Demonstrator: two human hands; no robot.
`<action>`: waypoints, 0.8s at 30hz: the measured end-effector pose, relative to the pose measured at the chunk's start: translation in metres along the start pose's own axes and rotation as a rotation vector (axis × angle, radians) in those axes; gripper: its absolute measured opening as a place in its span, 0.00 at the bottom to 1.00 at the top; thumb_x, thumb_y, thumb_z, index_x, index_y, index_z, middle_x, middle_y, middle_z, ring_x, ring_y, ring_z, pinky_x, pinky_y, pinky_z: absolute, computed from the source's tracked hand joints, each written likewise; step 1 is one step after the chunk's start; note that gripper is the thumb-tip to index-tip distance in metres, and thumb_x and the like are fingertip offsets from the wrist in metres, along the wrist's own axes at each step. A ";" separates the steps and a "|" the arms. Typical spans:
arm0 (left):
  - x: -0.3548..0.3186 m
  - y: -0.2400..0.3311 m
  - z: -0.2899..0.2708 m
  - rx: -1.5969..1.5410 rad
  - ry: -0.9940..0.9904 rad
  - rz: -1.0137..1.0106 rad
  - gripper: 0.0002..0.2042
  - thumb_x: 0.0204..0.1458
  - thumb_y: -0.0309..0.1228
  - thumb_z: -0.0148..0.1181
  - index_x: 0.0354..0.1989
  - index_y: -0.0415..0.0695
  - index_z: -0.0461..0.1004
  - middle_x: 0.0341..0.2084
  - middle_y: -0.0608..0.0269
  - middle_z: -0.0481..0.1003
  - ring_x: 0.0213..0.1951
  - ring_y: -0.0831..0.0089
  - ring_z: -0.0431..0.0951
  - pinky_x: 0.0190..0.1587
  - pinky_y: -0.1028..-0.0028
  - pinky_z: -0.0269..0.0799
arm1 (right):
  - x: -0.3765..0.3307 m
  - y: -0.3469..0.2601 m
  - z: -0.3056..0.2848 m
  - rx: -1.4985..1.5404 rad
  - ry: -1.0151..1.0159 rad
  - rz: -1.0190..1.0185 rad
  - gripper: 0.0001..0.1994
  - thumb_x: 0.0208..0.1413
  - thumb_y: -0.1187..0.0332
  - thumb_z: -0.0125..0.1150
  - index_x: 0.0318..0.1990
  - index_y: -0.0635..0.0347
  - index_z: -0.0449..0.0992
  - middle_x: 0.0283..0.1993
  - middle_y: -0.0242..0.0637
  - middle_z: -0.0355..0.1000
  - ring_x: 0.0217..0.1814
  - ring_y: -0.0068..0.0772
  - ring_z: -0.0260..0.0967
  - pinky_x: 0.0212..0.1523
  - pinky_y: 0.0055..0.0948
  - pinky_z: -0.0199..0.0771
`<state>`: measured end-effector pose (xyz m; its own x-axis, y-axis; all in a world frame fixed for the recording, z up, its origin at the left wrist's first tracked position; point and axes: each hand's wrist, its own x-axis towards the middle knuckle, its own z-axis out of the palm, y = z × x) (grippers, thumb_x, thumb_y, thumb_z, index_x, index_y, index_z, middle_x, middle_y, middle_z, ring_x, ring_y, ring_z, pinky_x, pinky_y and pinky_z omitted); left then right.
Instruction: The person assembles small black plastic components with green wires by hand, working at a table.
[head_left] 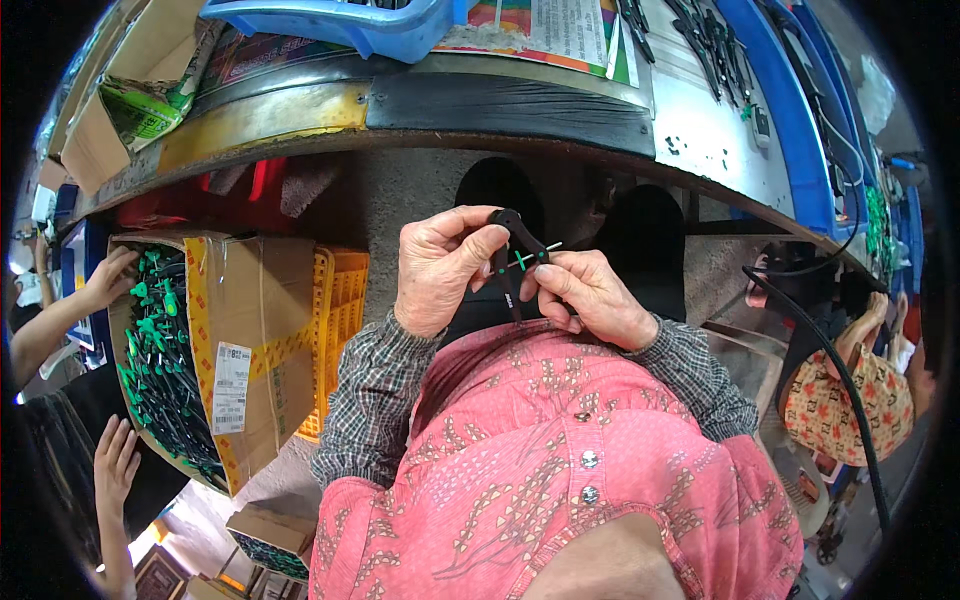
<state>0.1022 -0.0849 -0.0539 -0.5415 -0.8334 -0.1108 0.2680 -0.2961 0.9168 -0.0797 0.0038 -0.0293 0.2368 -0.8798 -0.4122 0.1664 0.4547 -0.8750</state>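
Note:
A black bow compass [507,280] with a small green wheel [521,262] on a pale cross rod is held up in front of my lap. My left hand [440,262] is closed, its thumb and forefinger pinching the compass near its hinged top. The thumb and fingers of my right hand [592,295] close on the other leg, beside the end of the rod. One leg points down toward my pink printed top. What sits under the right fingertips is partly hidden.
Left of me stands a cardboard box [262,310] full of black-and-green pieces, with a yellow crate [335,325] beside it. Ahead runs the worktable edge [500,112], bearing a blue basket [370,25] and black parts [712,45]. A black cable [845,370] hangs right. Other people's hands [115,465] show at left.

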 end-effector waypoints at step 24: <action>0.012 -0.014 -0.012 -0.488 -0.158 -0.123 0.13 0.55 0.30 0.60 0.47 0.38 0.73 0.25 0.71 0.73 0.20 0.87 0.69 0.17 0.85 0.65 | 0.003 -0.002 0.011 -0.815 0.330 -0.379 0.37 0.37 0.57 0.75 0.53 0.67 0.65 0.31 0.38 0.68 0.27 0.29 0.69 0.29 0.28 0.72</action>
<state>0.1014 -0.0963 -0.0723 -0.6954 -0.7097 -0.1127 0.5148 -0.6015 0.6109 -0.0690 0.0018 -0.0261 0.0016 -1.0000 -0.0073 -0.5707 0.0050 -0.8211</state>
